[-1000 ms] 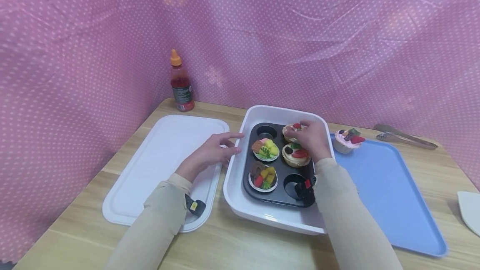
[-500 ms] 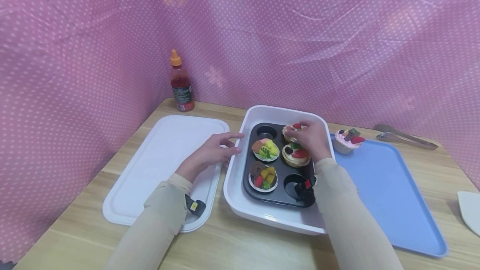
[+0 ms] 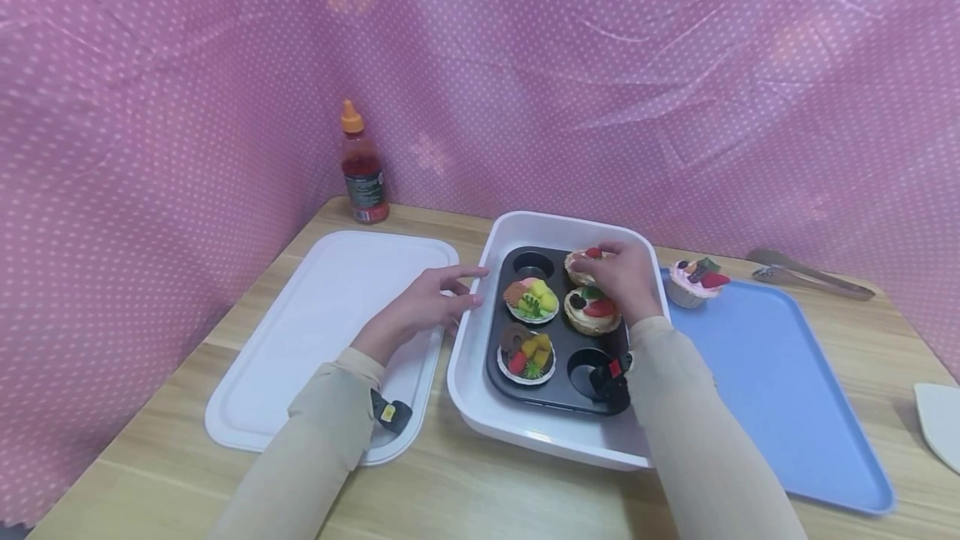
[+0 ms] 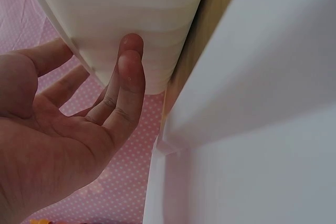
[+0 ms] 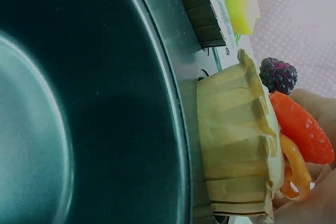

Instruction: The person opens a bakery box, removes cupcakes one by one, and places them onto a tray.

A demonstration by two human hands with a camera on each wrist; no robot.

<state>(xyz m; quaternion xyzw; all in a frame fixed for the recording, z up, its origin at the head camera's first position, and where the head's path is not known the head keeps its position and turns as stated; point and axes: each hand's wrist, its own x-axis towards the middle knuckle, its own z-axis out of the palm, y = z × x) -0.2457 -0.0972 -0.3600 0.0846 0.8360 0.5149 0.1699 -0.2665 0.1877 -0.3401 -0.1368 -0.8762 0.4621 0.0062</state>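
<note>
A white tub (image 3: 540,433) holds a dark muffin tin (image 3: 517,394) with fruit tarts in several cups. My right hand (image 3: 626,273) pinches a cream fruit tart (image 3: 582,271) at the tin's far right cup; its fingers partly cover the tart. Just nearer, another tart (image 3: 592,312) with a strawberry piece and dark berry fills the middle right cup. Yellow-topped (image 3: 532,300) and mango-topped (image 3: 527,357) tarts sit in the left column. My left hand (image 4: 63,135) rests at the tub's left rim, its loosely bent fingers against the outer wall and tips at the edge.
Under the left forearm lies a white tray (image 3: 300,340). At right a blue tray (image 3: 780,390) has a pink-cream cupcake (image 3: 693,283) at its far left corner. Tongs (image 3: 813,273), a sauce bottle (image 3: 363,177) and a white flat piece (image 3: 941,423) are farther out.
</note>
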